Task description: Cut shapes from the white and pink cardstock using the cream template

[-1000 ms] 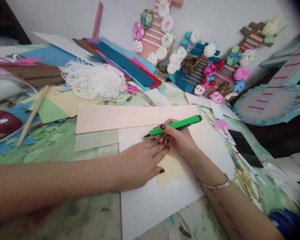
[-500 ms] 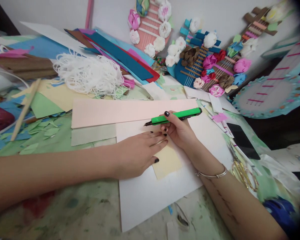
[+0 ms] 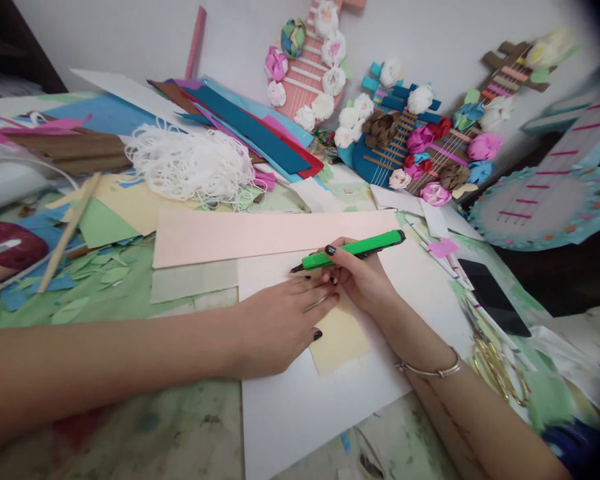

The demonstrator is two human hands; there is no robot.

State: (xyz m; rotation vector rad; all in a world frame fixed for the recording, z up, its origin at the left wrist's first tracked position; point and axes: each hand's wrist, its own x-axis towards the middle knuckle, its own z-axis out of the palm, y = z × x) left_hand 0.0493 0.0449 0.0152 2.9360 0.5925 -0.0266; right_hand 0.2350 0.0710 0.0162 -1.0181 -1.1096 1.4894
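Observation:
My right hand grips a slim green-and-black utility knife, its dark tip pointing left just above my left fingers. Pressed flat, my left hand lies with fingers stretched out over a large white sheet and a small pale yellow paper piece. The fingertips of both hands are close together and seem to touch. Just beyond them a long pale pink strip of card lies across the table. Under its left part shows a pale grey-green strip.
A tangle of white cord and coloured paper sheets lie behind. Decorated paper guitars lean at the back. Gold-handled scissors and a black phone are at right. A wooden stick and green scraps lie left.
The view has shifted slightly, so everything appears a little lower and mostly further right. Both hands keep nearly the same pose, and the knife is still in my right hand.

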